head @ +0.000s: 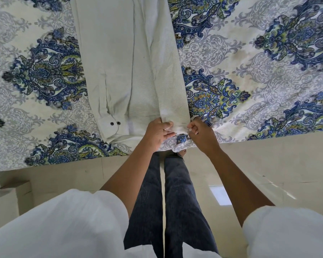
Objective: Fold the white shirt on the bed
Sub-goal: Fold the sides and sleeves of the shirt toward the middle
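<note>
The white shirt (123, 62) lies flat on the bed (250, 62), folded into a long narrow strip running away from the near edge over a blue paisley sheet. A sleeve lies down each side of it. The left sleeve ends in a cuff (110, 125) with 2 dark buttons. The left hand (159, 133) has its grip clamped on the near left corner of the other sleeve's end, thumb on top. The right hand (201, 135) pinches the right corner, fingers curled tight. Both hands sit at the bed's near edge, above the person's dark jeans (175, 192) and the pale floor (259, 164).
</note>
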